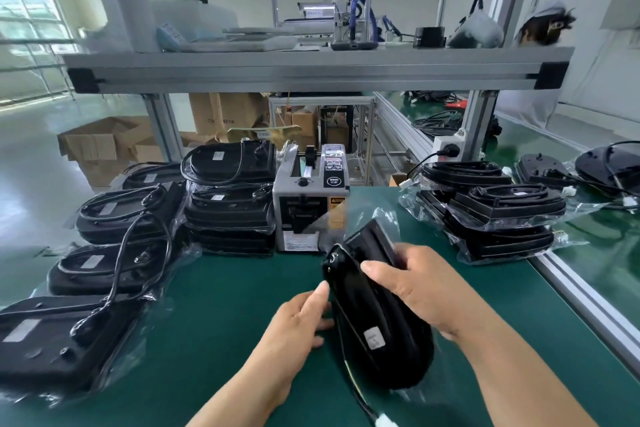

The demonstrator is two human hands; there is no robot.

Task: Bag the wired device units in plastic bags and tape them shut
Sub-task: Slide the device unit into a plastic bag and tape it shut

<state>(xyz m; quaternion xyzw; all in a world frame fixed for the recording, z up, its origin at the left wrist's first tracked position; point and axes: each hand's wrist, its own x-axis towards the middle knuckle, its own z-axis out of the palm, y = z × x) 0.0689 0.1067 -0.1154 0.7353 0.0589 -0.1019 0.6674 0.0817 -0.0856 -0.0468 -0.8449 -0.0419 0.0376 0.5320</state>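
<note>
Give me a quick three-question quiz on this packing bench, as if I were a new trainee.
1. True or false: the black device unit lies untouched on the green mat.
2. What stands just beyond it? A) tape dispenser B) kettle C) scale
3. Fill in: its cable ends in a white ____.
Key: 1 false, the left hand and right hand both hold it; 2 A; 3 connector.
</note>
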